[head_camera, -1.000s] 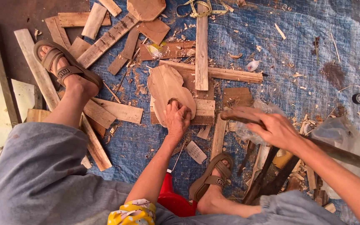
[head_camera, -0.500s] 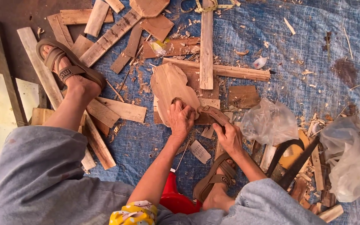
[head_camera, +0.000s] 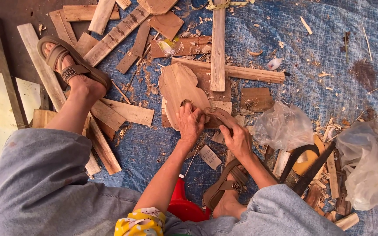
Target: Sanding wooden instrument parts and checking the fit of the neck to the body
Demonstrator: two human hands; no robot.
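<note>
- Your left hand [head_camera: 190,122] presses flat, fingers spread, pinning the curved wooden board [head_camera: 178,89] mid-tarp [head_camera: 329,52].
- Your right hand [head_camera: 237,137] grips a dark tool [head_camera: 217,114] against its lower edge.

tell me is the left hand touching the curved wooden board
Touching. The head view shows the left hand pressed flat on the curved wooden board, its fingers lying over the board's lower edge with no gap.

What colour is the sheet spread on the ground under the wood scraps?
Blue: a woven tarp, seen best in the head view, littered with wood shavings.
</note>
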